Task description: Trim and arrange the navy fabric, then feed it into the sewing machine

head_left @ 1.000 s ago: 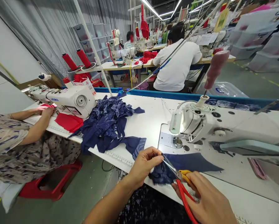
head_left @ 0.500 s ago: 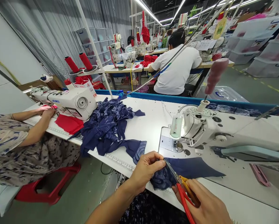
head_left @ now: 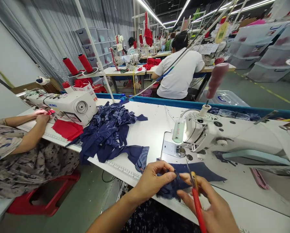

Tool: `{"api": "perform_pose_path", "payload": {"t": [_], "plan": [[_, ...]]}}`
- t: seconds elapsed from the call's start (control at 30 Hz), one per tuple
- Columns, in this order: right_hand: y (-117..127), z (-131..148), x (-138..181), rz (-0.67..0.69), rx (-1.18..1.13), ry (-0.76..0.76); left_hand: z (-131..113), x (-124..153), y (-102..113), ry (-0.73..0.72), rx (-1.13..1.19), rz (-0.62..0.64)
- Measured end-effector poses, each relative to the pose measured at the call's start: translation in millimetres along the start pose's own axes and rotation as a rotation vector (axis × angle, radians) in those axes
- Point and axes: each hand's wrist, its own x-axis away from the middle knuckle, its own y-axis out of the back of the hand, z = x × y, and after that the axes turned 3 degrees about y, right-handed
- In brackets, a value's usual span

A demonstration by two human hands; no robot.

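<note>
My left hand pinches the bunched edge of a navy fabric piece lying on the white table in front of my sewing machine. My right hand grips red-handled scissors, blades pointing up and away, and its fingertips also touch the fabric close to my left thumb. Both hands meet at the table's near edge, just below the machine's needle plate.
A heap of navy pieces lies left of my hands. Beyond it a co-worker's arm works red cloth at another sewing machine. A person in a white shirt sits at the far table. Red thread cones stand behind.
The scissors have swung from slanting left over the fabric to pointing nearly straight up. My right fingertips moved in to touch the fabric beside my left thumb.
</note>
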Motion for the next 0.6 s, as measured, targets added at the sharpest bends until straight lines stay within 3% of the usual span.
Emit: {"api": "perform_pose_path", "payload": {"t": [0.17, 0.3, 0.43, 0.6], "plan": [[-17.2, 9.2, -4.4, -0.115, -0.248, -0.065, -7.3, 9.5, 1.5, 0.004, -0.048, -0.107], [-26.1, 4.5, 1.6, -0.195, -0.32, -0.123, -7.0, 16.0, 1.7, 0.007, -0.137, -0.086], [-29.5, 5.3, 8.0, -0.178, -0.299, -0.14, -2.6, 14.6, -9.7, -0.03, -0.156, -0.135], [-10.5, -7.9, 8.3, -0.03, -0.222, -0.057, -2.0, 11.3, -9.2, -0.027, -0.166, -0.049]]}}
